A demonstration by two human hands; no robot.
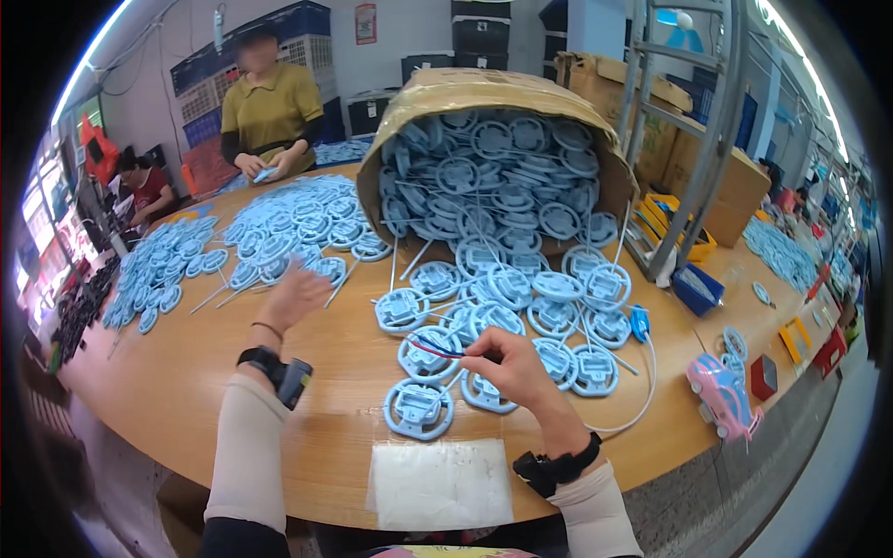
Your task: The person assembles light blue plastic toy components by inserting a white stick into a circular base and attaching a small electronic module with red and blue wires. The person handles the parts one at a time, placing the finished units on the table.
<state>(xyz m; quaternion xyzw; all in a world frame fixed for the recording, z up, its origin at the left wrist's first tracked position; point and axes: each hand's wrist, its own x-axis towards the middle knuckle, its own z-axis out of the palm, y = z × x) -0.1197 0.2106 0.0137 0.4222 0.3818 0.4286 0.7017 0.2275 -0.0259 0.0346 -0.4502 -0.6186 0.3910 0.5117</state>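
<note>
My right hand (507, 363) pinches a thin red and dark-blue stick-like piece (437, 350), whose exact kind I cannot make out. The piece points left over a light-blue toy steering wheel (428, 355). Another toy steering wheel (419, 409) lies just nearer to me, with several more around and behind it. My left hand (296, 296), slightly blurred, is raised with fingers apart and nothing in it, beside the near edge of a heap of toy steering wheels (302, 216). Many have thin pale rods attached.
A large cardboard box (395, 116) lies on its side, spilling steering wheels toward me. A whitish sheet (442, 485) lies at the table's near edge. A blue device with white cord (639, 323), a pink toy car (721, 395) and a blue bin (698, 288) are right. A co-worker (270, 107) stands across.
</note>
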